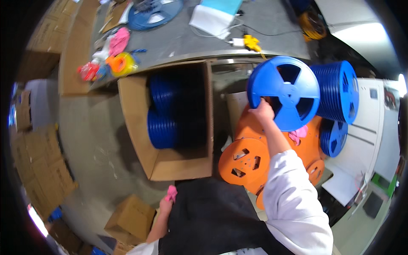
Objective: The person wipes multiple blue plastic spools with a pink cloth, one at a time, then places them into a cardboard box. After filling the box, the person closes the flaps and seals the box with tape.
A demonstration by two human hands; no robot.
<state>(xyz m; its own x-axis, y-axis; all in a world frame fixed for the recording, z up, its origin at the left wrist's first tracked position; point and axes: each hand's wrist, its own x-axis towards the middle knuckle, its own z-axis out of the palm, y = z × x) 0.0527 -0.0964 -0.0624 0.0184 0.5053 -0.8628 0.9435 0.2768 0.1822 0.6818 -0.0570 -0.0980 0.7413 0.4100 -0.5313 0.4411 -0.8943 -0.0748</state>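
Observation:
My right hand (264, 113) reaches out to the right and grips a blue plastic reel (289, 89) by its lower left rim; some of the fingers are hidden in a cut-out. Beside that reel is a row of like blue reels (333, 91) standing on edge. My left hand (166, 205), low by my side, is closed around a pink cloth (171, 194). An open cardboard box (180, 166) in front of me contains two rows of blue reels (162, 129), partly lost in shadow.
Large orange spools (245, 163) lie under and beside the blue reels, with another pink cloth (298, 134) on them. Behind the box runs a grey worktable (178, 44) carrying tape rolls (123, 63), a flat blue reel (155, 15) and cables. A closed carton (131, 219) sits at lower left.

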